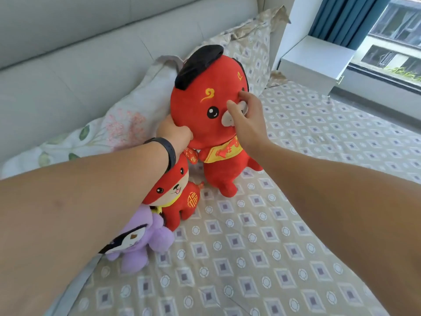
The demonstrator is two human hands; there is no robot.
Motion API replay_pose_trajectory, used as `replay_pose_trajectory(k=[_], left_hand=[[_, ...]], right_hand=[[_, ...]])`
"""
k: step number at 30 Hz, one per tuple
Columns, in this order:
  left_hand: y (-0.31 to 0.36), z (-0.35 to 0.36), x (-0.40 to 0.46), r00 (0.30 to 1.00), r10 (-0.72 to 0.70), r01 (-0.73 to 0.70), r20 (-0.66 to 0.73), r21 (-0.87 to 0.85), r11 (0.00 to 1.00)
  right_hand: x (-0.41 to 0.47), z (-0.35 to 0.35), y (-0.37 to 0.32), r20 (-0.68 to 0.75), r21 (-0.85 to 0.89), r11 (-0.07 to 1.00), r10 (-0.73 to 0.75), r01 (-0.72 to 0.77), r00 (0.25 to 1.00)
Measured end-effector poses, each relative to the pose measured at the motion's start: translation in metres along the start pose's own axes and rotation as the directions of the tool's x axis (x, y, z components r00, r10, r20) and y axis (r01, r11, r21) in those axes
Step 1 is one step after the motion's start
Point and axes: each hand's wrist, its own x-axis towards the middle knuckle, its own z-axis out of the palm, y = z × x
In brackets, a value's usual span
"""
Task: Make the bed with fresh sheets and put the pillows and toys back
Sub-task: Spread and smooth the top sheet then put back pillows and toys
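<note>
On the patterned sheet point(262, 247), at twelve o'clock, the big red plush point(205, 106) stands against the pillows point(127, 124). Left hand point(176, 133) grips its head at nine o'clock; right hand point(247, 115) lies loosely spread across its face.

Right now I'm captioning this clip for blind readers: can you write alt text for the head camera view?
Two bare hands steady a large red plush toy with a black cap upright on a diamond-patterned bedsheet: the left hand grips its head, the right hand touches its face. A smaller red plush and a purple plush sit beside it, before a floral pillow.
</note>
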Motion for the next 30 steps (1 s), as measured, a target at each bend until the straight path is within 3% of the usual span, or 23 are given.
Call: replay_pose_trajectory(k=[7, 10, 13, 15, 19, 26, 30], left_hand=[[-0.007, -0.020, 0.011, 0.993, 0.041, -0.047, -0.114, -0.050, 0.998], [-0.002, -0.028, 0.008, 0.999, -0.012, 0.014, -0.035, 0.073, 0.997], [0.010, -0.036, 0.011, 0.983, -0.135, 0.123, 0.123, 0.099, 0.987], [0.015, -0.040, 0.014, 0.994, -0.067, 0.061, 0.083, 0.075, 0.995], [0.022, -0.043, 0.013, 0.979, 0.099, -0.117, -0.177, -0.096, 0.988], [0.027, -0.038, -0.005, 0.957, 0.184, -0.197, -0.224, -0.038, 0.980], [-0.014, -0.055, -0.033, 0.937, 0.299, -0.281, -0.179, 0.124, 0.952]], right_hand=[[0.014, 0.017, -0.008, -0.062, 0.030, 0.999, -0.033, 0.035, 0.998], [0.015, 0.023, 0.001, -0.009, -0.017, 1.000, 0.000, 0.000, 1.000], [0.018, 0.021, 0.000, -0.071, 0.002, 0.996, 0.093, -0.094, 0.993], [0.023, 0.015, -0.006, -0.129, 0.032, 0.988, 0.154, -0.151, 0.980], [0.035, 0.002, -0.010, -0.152, 0.011, 0.985, 0.172, -0.172, 0.973], [0.045, -0.016, -0.022, -0.171, -0.029, 0.986, 0.155, -0.162, 0.973], [0.028, -0.023, -0.011, -0.114, -0.059, 0.983, 0.167, -0.175, 0.979]])
